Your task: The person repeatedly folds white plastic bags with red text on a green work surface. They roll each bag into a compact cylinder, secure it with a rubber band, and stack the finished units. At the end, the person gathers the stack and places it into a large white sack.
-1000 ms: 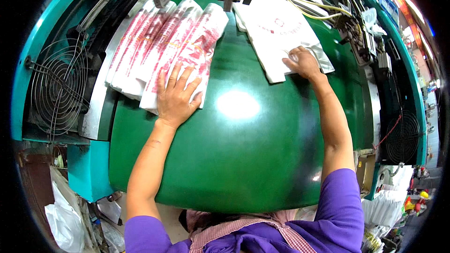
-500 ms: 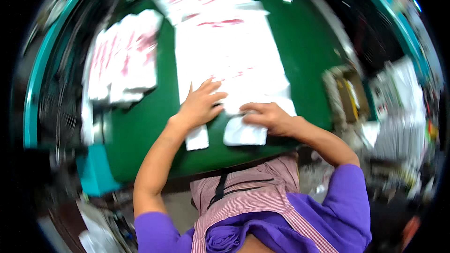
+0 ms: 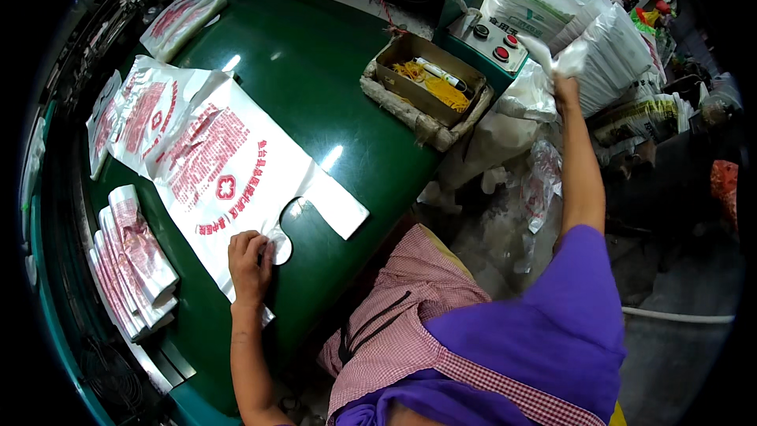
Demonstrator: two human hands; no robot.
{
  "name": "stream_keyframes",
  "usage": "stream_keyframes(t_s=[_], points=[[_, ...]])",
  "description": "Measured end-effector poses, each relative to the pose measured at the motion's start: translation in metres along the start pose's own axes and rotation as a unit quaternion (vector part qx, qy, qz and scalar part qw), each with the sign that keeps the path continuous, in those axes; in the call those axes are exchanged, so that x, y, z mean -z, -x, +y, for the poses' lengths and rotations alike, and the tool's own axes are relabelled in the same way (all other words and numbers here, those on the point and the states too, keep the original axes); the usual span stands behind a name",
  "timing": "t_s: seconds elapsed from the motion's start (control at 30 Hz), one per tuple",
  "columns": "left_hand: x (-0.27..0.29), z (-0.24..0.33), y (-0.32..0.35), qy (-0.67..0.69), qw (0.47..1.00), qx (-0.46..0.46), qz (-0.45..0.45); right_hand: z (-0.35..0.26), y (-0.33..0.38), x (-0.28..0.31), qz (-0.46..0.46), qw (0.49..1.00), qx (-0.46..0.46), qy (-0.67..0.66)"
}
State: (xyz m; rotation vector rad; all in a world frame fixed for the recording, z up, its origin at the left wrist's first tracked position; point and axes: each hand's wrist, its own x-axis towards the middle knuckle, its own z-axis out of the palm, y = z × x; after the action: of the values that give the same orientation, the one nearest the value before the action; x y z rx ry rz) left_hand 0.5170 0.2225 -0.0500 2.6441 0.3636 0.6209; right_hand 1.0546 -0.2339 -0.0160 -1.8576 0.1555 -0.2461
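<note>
A white plastic vest bag (image 3: 213, 166) with red print lies spread on the green table, its two handle strips toward me and a rounded cut-out between them. My left hand (image 3: 251, 264) rests on its near end, fingers curled and pinching the plastic beside a small rounded white flap (image 3: 278, 247). Far to the right, my right hand (image 3: 566, 91) is raised with its arm stretched out. It grips a crumpled white plastic piece (image 3: 571, 59), blurred by motion, beside large white plastic sacks (image 3: 615, 51).
Folded printed bags (image 3: 130, 264) are stacked at the left, with another bundle (image 3: 181, 25) at the far edge. A cardboard box (image 3: 430, 83) with yellow ties and a marker sits at the table's right edge. Behind it stands a button control box (image 3: 493, 43). Plastic scraps (image 3: 544, 181) lie below.
My right hand has left the bag's handle end and swung far right with the white plastic piece. My left hand remains at the bag. The view has turned right.
</note>
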Motion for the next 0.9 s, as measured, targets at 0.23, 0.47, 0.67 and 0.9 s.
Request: stream_keyframes(t_s=[0.23, 0.47, 0.67, 0.9], points=[[0.015, 0.057, 0.053, 0.020, 0.997, 0.044, -0.056, -0.054, 0.139, -0.063, -0.050, 0.942, 0.326, 0.060], [0.066, 0.041, 0.140, -0.145, 0.953, 0.036, -0.262, -0.042, 0.342, -0.122, -0.559, 0.462, 0.657, 0.205], [0.077, 0.018, 0.147, -0.104, 0.985, 0.025, -0.137, -0.047, 0.342, -0.147, -0.655, 0.510, 0.538, 0.146], [0.048, 0.008, 0.020, 0.137, 0.975, 0.174, 0.009, -0.089, 0.345, -0.192, -0.712, 0.538, 0.445, -0.069]])
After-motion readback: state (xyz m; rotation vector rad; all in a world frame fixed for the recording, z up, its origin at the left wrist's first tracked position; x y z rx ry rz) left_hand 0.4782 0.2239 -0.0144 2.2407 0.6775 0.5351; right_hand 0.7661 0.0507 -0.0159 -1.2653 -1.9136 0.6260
